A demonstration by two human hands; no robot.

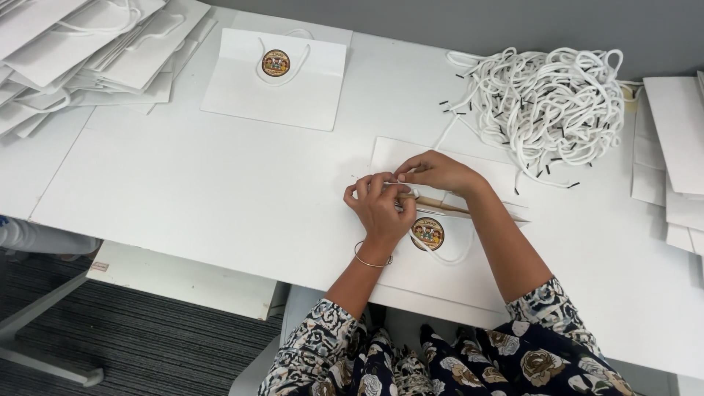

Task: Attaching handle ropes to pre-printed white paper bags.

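Note:
A flat white paper bag point(447, 271) with a round colourful sticker point(427, 233) lies on the white table point(220, 198) in front of me. My left hand point(380, 207) and my right hand point(438, 172) meet at the bag's upper edge. Both pinch a white cord point(405, 188) there. A loop of cord point(453, 257) curves under the sticker. The bag's brown inner fold point(451, 206) shows beside my right wrist.
A heap of white cords with black tips point(546, 103) lies at the back right. Another stickered white bag point(275, 77) lies flat at the back centre. Stacks of white bags sit at the far left point(81, 51) and right edge point(675, 154).

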